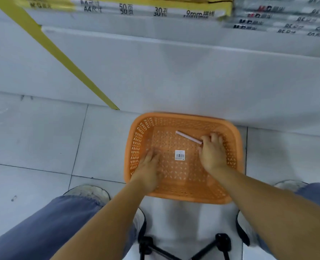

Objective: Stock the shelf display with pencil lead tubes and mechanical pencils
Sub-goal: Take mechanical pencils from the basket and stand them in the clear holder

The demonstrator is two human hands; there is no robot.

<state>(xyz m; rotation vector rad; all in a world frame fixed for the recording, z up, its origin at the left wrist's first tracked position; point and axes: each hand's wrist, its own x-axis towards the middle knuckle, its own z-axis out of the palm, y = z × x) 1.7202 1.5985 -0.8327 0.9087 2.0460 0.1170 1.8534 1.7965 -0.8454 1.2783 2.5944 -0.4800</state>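
Legs of a black stand [183, 249] and knees in blue trousers are seen nearest, with both bare forearms stretched between them into an orange basket [185, 199] set on the tiled floor. The left hand [149, 166] is held low at the basket's left side, its fingers blurred but seemingly straight and holding nothing. The right hand [212, 152] is placed further in, fingers curled downward; whether they are closed on anything cannot be told. A pink stick [188, 137], judged a mechanical pencil or lead tube, is found on the basket bottom, one end met by the right hand's thumb side, its long axis directed away to the far left. A barcode label [179, 155] is stuck between the hands; the reach is not blocked by anything. Beyond, a white shelf base [174, 76] and stacked paper packs [136, 10] are seen.
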